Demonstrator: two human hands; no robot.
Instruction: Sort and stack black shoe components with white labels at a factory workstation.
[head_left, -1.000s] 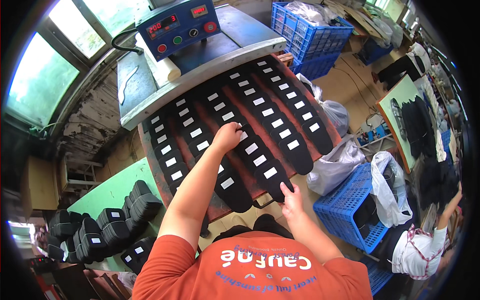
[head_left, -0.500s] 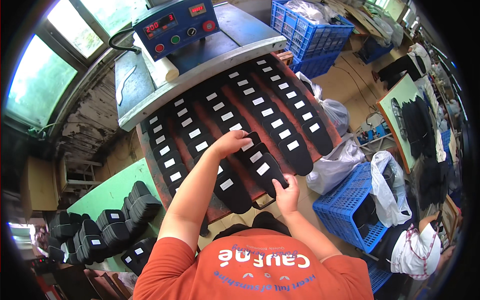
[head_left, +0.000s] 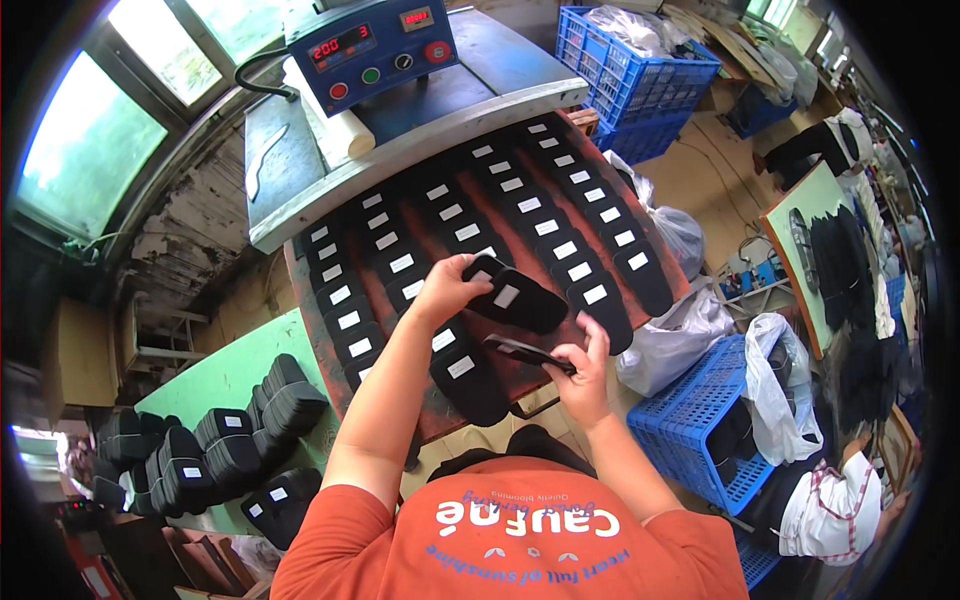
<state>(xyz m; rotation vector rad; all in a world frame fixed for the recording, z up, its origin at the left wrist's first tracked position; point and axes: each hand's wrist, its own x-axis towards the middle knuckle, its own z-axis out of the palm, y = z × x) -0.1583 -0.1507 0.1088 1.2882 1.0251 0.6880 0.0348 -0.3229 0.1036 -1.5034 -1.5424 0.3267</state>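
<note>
My left hand is closed on the end of some overlapping black insoles, each with a white rectangular label, above the red-brown board. Closer to me, my right hand pinches another black insole, tilted so that it shows nearly edge-on. Rows of labelled black insoles overlap one another on the board to both sides of my hands.
A press with a blue control box stands at the board's far side. At left, a green table bears stacked black insoles. Blue crates and white plastic bags stand at right. Two other people are at far right.
My right hand has lifted the nearest insole of the middle row and tipped it edge-on. The insoles in my left hand have swung rightward, off the row. The whole view has shifted slightly.
</note>
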